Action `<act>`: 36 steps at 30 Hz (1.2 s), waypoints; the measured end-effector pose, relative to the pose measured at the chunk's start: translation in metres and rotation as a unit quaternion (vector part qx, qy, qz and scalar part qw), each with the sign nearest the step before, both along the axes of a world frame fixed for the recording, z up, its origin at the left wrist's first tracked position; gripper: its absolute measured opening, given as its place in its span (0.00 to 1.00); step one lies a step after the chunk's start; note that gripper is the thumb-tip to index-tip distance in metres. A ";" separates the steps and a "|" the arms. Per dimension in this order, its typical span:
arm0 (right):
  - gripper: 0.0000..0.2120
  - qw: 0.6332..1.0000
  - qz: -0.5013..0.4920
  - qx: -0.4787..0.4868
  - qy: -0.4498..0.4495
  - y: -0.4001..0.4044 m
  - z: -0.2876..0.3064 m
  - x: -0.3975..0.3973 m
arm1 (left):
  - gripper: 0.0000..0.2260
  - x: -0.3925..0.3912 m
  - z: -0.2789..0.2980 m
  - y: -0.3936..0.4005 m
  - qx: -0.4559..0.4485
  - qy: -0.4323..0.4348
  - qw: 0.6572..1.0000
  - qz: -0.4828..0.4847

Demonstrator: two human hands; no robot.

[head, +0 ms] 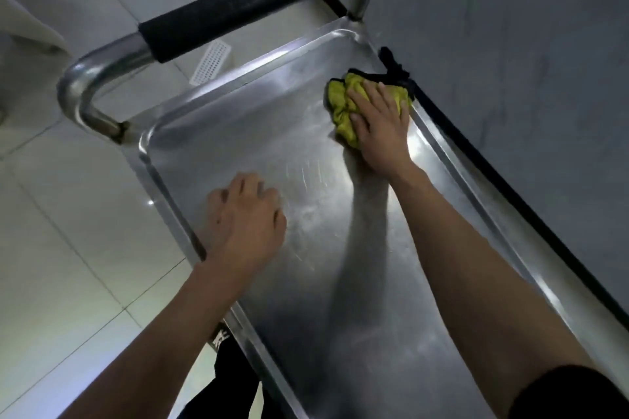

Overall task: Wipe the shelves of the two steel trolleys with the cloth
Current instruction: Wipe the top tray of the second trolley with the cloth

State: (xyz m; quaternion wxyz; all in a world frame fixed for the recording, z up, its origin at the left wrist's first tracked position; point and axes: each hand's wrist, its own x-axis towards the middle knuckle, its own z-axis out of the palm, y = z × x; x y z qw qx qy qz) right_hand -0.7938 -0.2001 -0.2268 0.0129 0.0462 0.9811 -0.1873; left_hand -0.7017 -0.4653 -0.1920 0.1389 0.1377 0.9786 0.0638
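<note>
A steel trolley's top shelf fills the middle of the view, shiny and streaked. A crumpled yellow-green cloth lies near the shelf's far right rim. My right hand presses flat on the cloth, fingers spread over it. My left hand rests on the shelf near the left rim, fingers loosely bent, holding nothing. The second trolley is not in view.
The trolley's push handle with a black foam grip arches over the far end. A black strap or cord hangs at the far right rim. A grey wall runs close along the right. White floor tiles and a floor vent lie to the left.
</note>
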 end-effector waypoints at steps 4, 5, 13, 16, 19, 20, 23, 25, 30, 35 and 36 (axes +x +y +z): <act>0.22 0.999 -0.020 0.031 -0.002 0.039 0.000 -0.018 | 0.13 0.001 -0.001 0.006 -0.014 -0.002 1.000 -0.011; 0.22 0.999 -0.020 0.029 -0.002 0.038 0.000 -0.018 | 0.13 0.001 -0.001 0.006 -0.017 -0.006 1.000 -0.012; 0.22 1.000 0.010 0.003 -0.009 -0.013 -0.001 0.038 | 0.15 0.000 0.005 0.000 -0.002 -0.019 1.000 -0.024; 0.21 1.000 0.015 0.007 -0.016 -0.038 0.001 0.069 | 0.18 0.000 0.010 -0.005 -0.018 -0.031 0.999 -0.040; 0.21 0.999 0.018 0.014 -0.025 -0.070 0.004 0.100 | 0.19 0.016 0.013 -0.022 -0.016 -0.038 0.999 -0.033; 0.21 0.999 0.018 0.015 -0.029 -0.082 0.006 0.110 | 0.19 0.027 0.016 -0.031 0.001 -0.031 0.999 -0.022; 0.22 0.998 0.031 0.010 -0.045 -0.122 0.008 0.139 | 0.16 0.069 0.019 -0.064 0.055 0.009 0.998 0.022; 0.22 0.997 0.045 -0.008 -0.055 -0.149 0.009 0.157 | 0.16 0.096 0.018 -0.083 0.073 0.004 0.996 0.060; 0.22 0.995 0.064 -0.055 -0.053 -0.205 0.009 0.198 | 0.20 0.124 0.019 -0.107 0.127 -0.021 0.989 0.071; 0.22 0.993 0.074 -0.075 -0.047 -0.240 0.007 0.228 | 0.24 0.129 0.025 -0.123 0.201 -0.019 0.972 0.120; 0.22 0.993 0.074 -0.073 -0.051 -0.247 0.007 0.231 | 0.23 0.129 0.025 -0.126 0.202 -0.015 0.973 0.114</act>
